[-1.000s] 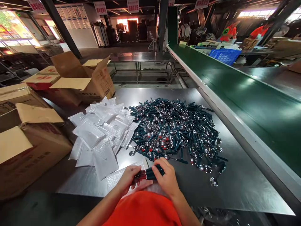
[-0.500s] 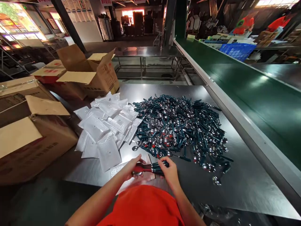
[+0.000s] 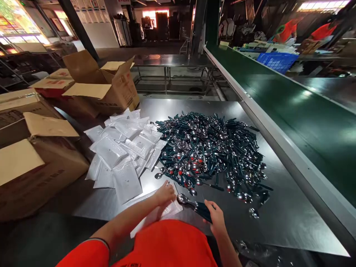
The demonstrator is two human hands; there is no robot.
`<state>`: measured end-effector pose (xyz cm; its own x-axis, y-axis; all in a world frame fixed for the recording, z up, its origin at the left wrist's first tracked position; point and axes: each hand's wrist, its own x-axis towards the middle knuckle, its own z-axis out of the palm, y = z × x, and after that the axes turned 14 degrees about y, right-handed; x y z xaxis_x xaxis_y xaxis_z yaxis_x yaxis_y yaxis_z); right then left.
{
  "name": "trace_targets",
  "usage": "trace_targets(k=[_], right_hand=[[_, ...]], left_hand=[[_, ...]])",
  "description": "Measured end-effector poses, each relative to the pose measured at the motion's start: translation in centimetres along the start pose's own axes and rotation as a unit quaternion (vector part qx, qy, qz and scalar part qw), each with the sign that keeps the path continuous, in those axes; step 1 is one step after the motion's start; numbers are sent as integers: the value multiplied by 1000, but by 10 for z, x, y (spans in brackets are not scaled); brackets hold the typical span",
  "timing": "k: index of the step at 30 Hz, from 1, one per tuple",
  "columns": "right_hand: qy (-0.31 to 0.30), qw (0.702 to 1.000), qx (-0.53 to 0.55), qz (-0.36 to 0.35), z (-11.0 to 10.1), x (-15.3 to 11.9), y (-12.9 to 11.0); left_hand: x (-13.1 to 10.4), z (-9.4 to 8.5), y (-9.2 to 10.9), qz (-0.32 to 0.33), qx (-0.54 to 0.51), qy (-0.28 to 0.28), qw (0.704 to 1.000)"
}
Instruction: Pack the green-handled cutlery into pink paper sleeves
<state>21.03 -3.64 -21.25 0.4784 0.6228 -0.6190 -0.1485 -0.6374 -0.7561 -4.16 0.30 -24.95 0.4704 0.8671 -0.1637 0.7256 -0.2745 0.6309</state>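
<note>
My right hand (image 3: 216, 217) is closed around the dark green handles of a small bundle of spoons (image 3: 191, 204), their shiny bowls pointing left. Just left of those bowls, my left hand (image 3: 166, 193) is closed, its fingers curled together above a white padded envelope (image 3: 169, 210). What it pinches, if anything, is hidden. The envelope lies flat at the table's near edge, partly covered by my left forearm and body. Beyond both hands spreads a large heap of loose green-handled spoons (image 3: 205, 144), some showing red reflections.
White padded envelopes (image 3: 126, 181) lie piled left of the heap on the steel table (image 3: 280, 218). Open cardboard boxes (image 3: 55, 155) stand along the left side. A green conveyor belt (image 3: 292, 100) runs along the right, with a blue basket (image 3: 278, 61) and people in red beyond it.
My left hand has come off the spoon bundle and now sits over the envelope. My right hand has drawn the bundle slightly right and turned it, exposing the bowls.
</note>
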Motion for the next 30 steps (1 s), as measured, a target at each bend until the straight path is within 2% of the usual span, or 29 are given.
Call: trace_targets(k=[4, 9, 16, 18, 19, 20, 22, 23, 24, 26, 28, 30], right_hand=[[-5, 1000, 10, 9, 6, -4, 4], [2, 1000, 10, -18, 14, -5, -6], [36, 990, -25, -131, 19, -17, -45], [31, 979, -34, -201, 18, -27, -58], [25, 961, -34, -272, 17, -33, -65], [17, 932, -33, -362, 16, -40, -72], [-12, 836, -33, -547, 15, -53, -86], [-33, 787, -41, -614, 16, -60, -93], [-56, 753, -59, -653, 17, -67, -100], [-96, 712, -130, -683, 21, -83, -111], [-91, 683, -207, -695, 26, -98, -120], [-60, 655, -236, -715, 29, -110, -126]], left_hand=[[7, -14, 0, 53, 46, -46, 996], [2, -46, 14, 75, 65, -40, 994], [-14, -105, 51, 78, 58, 6, 995], [-17, -117, 59, 81, 52, 22, 995], [-18, -121, 62, 80, 48, 31, 995], [-19, -125, 66, 79, 43, 39, 995], [-22, -128, 73, 72, 23, 56, 996], [-23, -128, 78, 71, 9, 63, 995], [-26, -127, 85, 76, -8, 70, 995], [-32, -126, 101, 100, -49, 86, 990], [-39, -126, 119, 86, -117, 120, 982], [-47, -129, 134, 36, -182, 166, 969]])
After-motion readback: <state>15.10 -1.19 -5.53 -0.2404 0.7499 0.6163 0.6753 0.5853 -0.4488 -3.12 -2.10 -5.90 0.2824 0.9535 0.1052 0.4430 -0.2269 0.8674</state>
